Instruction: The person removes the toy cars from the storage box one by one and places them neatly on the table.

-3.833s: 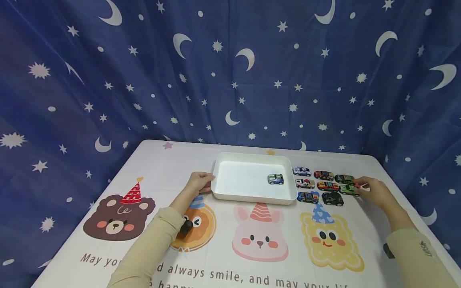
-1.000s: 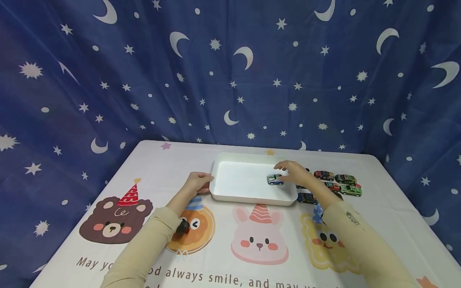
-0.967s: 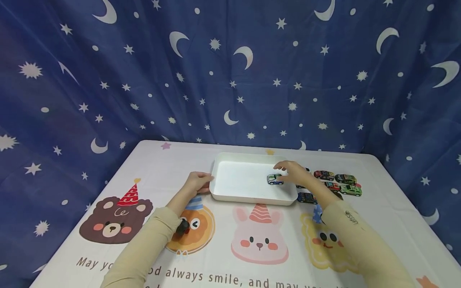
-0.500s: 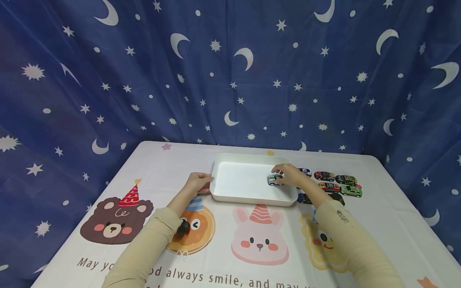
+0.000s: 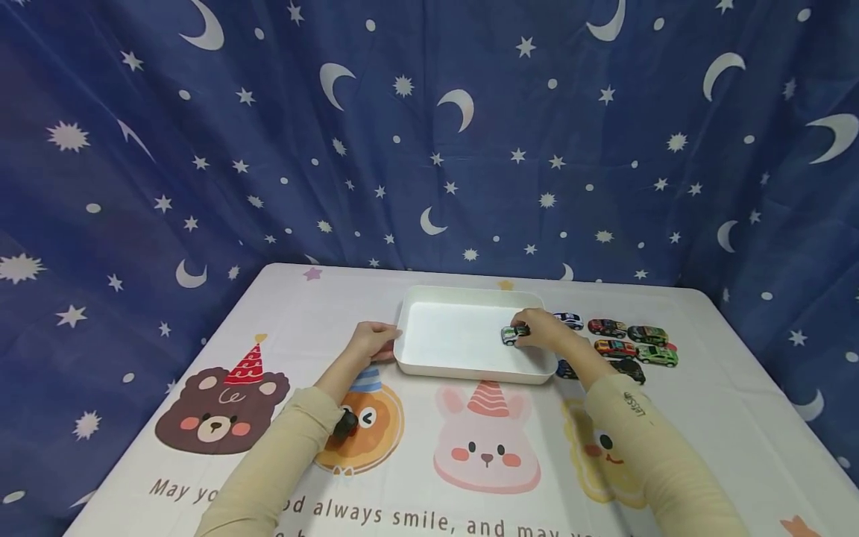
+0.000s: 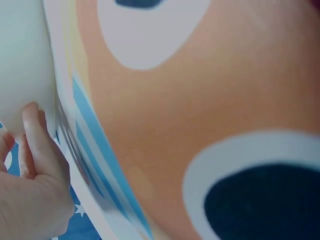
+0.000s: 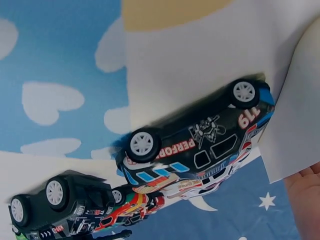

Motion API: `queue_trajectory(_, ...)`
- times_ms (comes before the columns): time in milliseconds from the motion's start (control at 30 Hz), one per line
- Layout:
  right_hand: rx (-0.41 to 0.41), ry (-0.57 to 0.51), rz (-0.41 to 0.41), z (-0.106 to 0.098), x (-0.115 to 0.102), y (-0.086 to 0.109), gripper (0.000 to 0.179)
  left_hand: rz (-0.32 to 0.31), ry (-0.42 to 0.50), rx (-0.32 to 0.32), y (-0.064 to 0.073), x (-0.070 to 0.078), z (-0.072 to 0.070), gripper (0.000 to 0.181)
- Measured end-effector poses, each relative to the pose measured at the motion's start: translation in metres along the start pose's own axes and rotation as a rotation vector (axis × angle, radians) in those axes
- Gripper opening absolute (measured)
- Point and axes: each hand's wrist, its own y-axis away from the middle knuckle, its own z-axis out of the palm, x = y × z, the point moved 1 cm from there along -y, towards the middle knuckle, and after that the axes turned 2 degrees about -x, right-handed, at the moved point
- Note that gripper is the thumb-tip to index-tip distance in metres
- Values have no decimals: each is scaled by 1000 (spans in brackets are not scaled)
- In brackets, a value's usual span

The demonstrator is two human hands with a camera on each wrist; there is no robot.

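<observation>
A shallow white tray [image 5: 450, 339] lies on the patterned tablecloth in the head view. Inside its right half is a small green, white and blue toy car [image 5: 511, 335], pinched by the thumb and fingers of my right hand [image 5: 545, 332]. My left hand [image 5: 370, 341] holds the tray's left end. Seen from the left wrist, one digit of the left hand [image 6: 42, 185] presses the tray wall [image 6: 22, 55], with the other fingers round the corner. In the right wrist view, only part of the right hand [image 7: 305, 200] shows beyond the tray wall [image 7: 297, 120]; its fingertips are hidden.
Several toy cars stand grouped right of the tray: a white one [image 5: 570, 321], a red-yellow one [image 5: 614, 348], a bright green one [image 5: 658, 356] and a black one [image 5: 628, 368] among them. A dark car marked 119 [image 7: 200, 135] is beside the tray. A starry curtain [image 5: 429, 149] hangs behind.
My right hand has come left from the car group into the tray. Its thumb and fingers have closed on the green, white and blue car. My left hand stays on the tray.
</observation>
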Motion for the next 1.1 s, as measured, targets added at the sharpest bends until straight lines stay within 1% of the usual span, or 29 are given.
queue_trajectory(67,3,-4,2,0,0,0,38,0,0,5,-1,0,1,33)
queue_trajectory(167,2,4,-17,1,1,1,38,-3,3,12,-3,0,2,32)
queue_trajectory(367,18,-25,4,-1,3,4,37,11,1,-1,-6,2,5,33)
queue_trajectory(600,30,-19,-70,-5,0,6,37,10,-3,11,-3,0,2,34)
queue_trajectory(900,32,-37,-80,-12,-4,17,36,29,-2,4,-2,0,3,33)
queue_trajectory(1100,57,-22,-117,-10,-4,22,35,36,-9,1,0,-2,3,35)
